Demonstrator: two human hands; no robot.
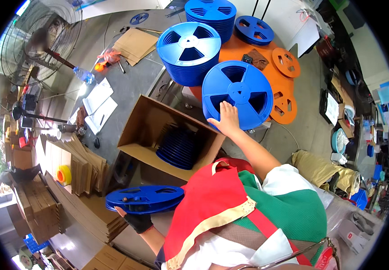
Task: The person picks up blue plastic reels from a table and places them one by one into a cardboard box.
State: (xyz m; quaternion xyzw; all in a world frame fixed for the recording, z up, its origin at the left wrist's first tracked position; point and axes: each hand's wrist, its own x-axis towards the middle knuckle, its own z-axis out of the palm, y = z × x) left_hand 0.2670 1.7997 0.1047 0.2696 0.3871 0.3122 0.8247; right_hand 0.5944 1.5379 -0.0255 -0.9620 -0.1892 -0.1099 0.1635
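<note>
At the lower left my left hand [138,221], in a dark fingerless glove, grips a blue plastic reel [151,194] by its near edge. It looks like more than one reel held together; most of the fingers are hidden beneath. My bare right hand [227,119] lies on the top of a stack of blue reels [239,76], fingers stretched out near a cutout and thumb by the rim. Between the hands an open cardboard box [133,123] holds a row of dark blue reels [176,148] standing on edge.
Another tall blue reel stack [187,56] stands beyond the box, with more behind. Orange reels [286,63] lie at the orange table's right side. Papers [99,105] and flat cardboard [136,45] are on the grey table. Folded cartons [84,159] lean at left, near a fan [41,42].
</note>
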